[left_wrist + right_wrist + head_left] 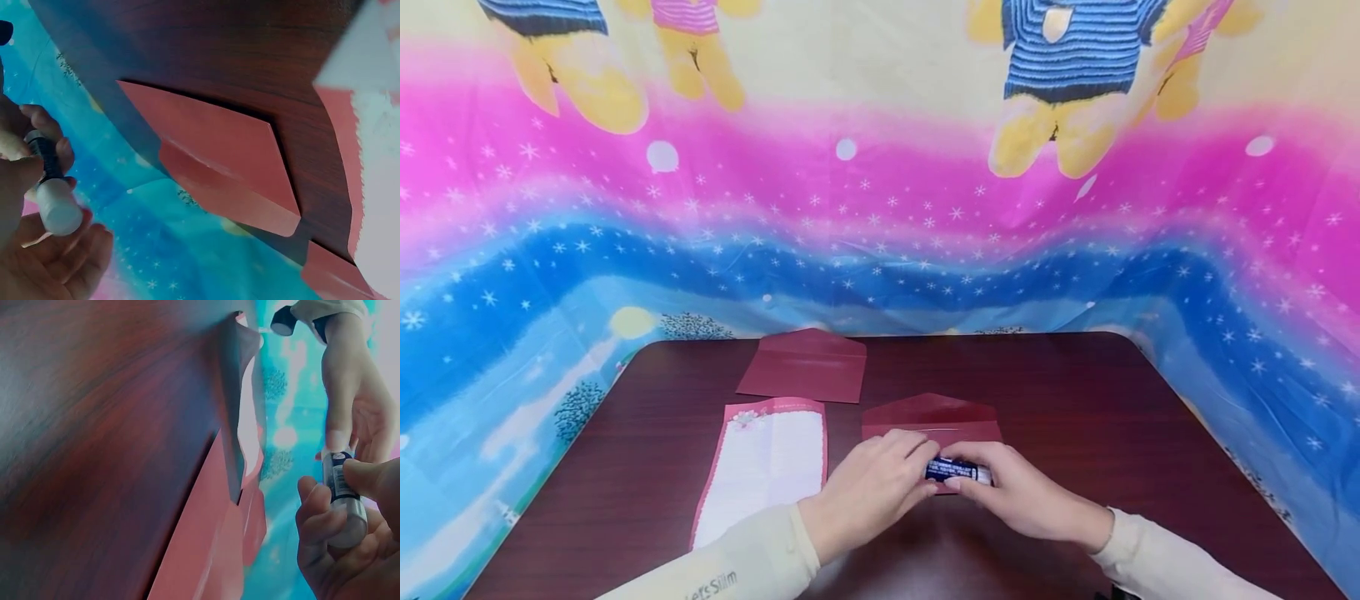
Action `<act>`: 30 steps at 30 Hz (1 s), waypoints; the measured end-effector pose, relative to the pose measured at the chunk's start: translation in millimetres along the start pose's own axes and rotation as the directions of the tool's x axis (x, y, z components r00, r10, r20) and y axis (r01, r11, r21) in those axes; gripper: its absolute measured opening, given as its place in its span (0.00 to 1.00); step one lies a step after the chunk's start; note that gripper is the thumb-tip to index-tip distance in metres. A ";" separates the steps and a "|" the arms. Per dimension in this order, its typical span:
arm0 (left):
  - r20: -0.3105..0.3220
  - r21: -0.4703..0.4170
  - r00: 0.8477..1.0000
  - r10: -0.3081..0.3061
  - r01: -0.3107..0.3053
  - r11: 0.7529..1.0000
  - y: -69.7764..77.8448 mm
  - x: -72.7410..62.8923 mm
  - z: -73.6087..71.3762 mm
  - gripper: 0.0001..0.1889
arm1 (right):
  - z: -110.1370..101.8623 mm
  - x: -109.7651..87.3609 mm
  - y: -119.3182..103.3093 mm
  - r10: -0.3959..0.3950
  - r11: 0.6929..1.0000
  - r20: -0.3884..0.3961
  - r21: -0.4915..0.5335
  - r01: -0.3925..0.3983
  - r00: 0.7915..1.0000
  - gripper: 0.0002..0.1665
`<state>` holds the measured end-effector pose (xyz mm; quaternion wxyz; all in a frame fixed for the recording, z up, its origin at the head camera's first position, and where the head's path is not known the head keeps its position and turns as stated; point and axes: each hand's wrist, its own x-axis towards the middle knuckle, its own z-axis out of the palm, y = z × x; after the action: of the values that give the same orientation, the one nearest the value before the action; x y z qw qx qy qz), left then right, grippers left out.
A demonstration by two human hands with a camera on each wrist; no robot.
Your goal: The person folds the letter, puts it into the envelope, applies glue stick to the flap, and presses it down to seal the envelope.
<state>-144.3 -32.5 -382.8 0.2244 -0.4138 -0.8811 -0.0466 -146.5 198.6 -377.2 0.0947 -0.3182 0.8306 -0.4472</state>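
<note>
Head view shows both bare hands meeting around one small cylindrical tube with a dark blue printed label and a whitish end [953, 472], held in front of the person toward the near part of the dark reddish-brown wood-grain table [1075, 392]. The left hand [872, 483] pinches the tube's left end between thumb and fingers, while the right hand [1026, 492] grips it close to the whitish end, thumb along the near side. Both wrist views show the tube raised off the tabletop (its label is too small to read).

Behind and below the hands lies a dark red paper envelope with its flap spread away from the person [932, 412], partly hidden by the fingers. Farther back and to the left is a second dark red envelope, also unfolded at the flap [805, 375]. Just in front of that one, beside the left hand, rests a white sheet of letter paper with a red border and a flower print in one corner [763, 467]; the right wrist view shows it curling at one end. Pale cream sleeves [737, 562] cover the forearms, the left one lettered.
</note>
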 end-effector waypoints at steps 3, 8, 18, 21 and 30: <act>0.013 0.014 0.999 0.033 -0.033 0.999 -2.5 -0.3 -2.0 0.18 | 0.9 2.0 -3.3 0.014 1.000 0.027 0.022 -0.014 1.000 0.17; 0.012 0.130 0.997 0.083 -0.083 0.988 -3.2 -2.7 -3.1 0.18 | 1.0 4.1 -6.2 0.028 1.000 0.047 -0.008 -0.028 0.998 0.15; -0.002 0.301 0.986 0.164 -0.156 0.941 -0.1 -10.2 7.4 0.11 | 7.5 7.9 -9.6 0.028 0.999 0.088 0.018 -0.030 0.996 0.10; 0.025 0.303 0.981 0.192 -0.190 0.934 -4.5 -10.8 7.4 0.13 | 9.3 7.8 -10.9 0.024 1.000 0.097 0.008 -0.025 0.995 0.11; 0.064 0.243 0.974 0.216 -0.225 0.944 -10.1 -12.2 5.0 0.15 | 12.0 7.2 -14.6 0.048 0.999 0.096 -0.018 -0.046 0.994 0.12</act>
<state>-146.9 -46.4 -391.6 0.2621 -0.4792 -0.8320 0.0972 -140.4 180.2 -371.5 0.1426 -0.3205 0.8357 -0.4226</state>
